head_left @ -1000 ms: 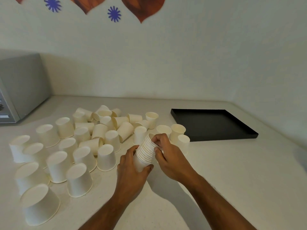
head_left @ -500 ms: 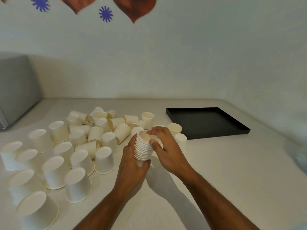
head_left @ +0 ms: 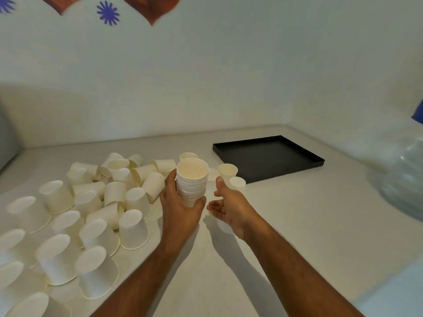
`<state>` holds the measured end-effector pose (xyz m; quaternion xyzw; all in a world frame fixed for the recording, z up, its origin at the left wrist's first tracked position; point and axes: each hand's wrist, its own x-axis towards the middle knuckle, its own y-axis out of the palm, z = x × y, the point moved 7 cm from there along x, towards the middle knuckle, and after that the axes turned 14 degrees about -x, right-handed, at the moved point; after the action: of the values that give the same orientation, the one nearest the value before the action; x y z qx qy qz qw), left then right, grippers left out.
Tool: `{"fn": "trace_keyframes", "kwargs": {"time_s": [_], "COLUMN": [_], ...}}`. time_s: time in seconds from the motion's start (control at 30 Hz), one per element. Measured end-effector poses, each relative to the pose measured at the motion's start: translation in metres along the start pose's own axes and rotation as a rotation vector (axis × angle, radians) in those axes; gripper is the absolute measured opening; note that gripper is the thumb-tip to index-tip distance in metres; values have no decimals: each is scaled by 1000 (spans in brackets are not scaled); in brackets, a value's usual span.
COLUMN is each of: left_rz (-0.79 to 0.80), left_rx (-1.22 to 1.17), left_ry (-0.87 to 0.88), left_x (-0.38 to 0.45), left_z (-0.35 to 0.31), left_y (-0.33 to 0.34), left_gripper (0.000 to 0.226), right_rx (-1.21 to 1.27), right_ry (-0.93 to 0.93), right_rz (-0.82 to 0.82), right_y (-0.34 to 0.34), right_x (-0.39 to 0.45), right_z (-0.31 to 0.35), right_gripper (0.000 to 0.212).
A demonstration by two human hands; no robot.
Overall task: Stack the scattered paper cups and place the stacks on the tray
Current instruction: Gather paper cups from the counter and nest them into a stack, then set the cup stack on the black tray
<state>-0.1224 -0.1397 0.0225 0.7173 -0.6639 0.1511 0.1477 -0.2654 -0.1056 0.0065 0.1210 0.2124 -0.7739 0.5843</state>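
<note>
The left hand [head_left: 180,202] wraps its fingers and thumb around the lower part of a stack of nested paper cups [head_left: 191,179], holding it upright with the open mouth facing up, just left of the frame's centre. The thumb presses the near side of the stack at its base while the fingers curl round the far left side. The right hand [head_left: 231,205] sits just to the right of the stack, apart from it, with the palm turned toward the cups and the fingers loosely spread, grasping nothing.

Directly beyond the right hand, two single cups stand on the counter [head_left: 297,225]: an upright cup [head_left: 227,170] with its mouth up, and an upside-down cup [head_left: 237,183] just in front of it. Filling the left and lower left of the frame lie the scattered cups [head_left: 98,213], many standing upside down, several on their sides toward the middle of the heap.

To the upper right of the hands, well apart from the stack, a black tray [head_left: 270,156] rests flat on the counter near the wall corner, with no cups in it. At the right edge a blurred, clear plastic object [head_left: 405,179] shows. Blue flower shapes and brown shapes [head_left: 107,13] decorate the wall along the top left.
</note>
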Motion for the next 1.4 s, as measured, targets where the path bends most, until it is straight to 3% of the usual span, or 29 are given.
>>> {"fn": "trace_keyframes", "kwargs": {"time_s": [0.3,0.5,0.6,0.83,0.93,1.07,1.17,1.27,1.4], "left_rz": [17,64,117,416,523,585,662,716,746], "left_rx": [-118,-209,-218,-25,200,518,670,871,948], "left_ry": [41,67,62,-24,-74,-204,-274,-235,-213], "left_x": [32,55,60,81,85,86,79,75,73], "left_z": [-13,-38,-40,3,31,73,98,119,127], "left_y": [70,142,189,278,304,319,326,331,334], "left_gripper": [90,93,91,80,50,43,37,54,62], "right_rx": [394,615,705,943,1026,1018,858,646,73], "right_ry": [69,63,10,-38,-59,-106,-182,-325,-518], "right_rz": [169,439,489,251,102,-158,-419,-570,-722], "right_y": [-48,-93,-125,-196,-222,-256,-280,-295,-302], "right_x": [35,67,88,162,199,242,264,278,288], "right_z": [17,38,49,48,41,39,47,63,92], "right_gripper": [72,91,84,55,55,60,62,67,74]}}
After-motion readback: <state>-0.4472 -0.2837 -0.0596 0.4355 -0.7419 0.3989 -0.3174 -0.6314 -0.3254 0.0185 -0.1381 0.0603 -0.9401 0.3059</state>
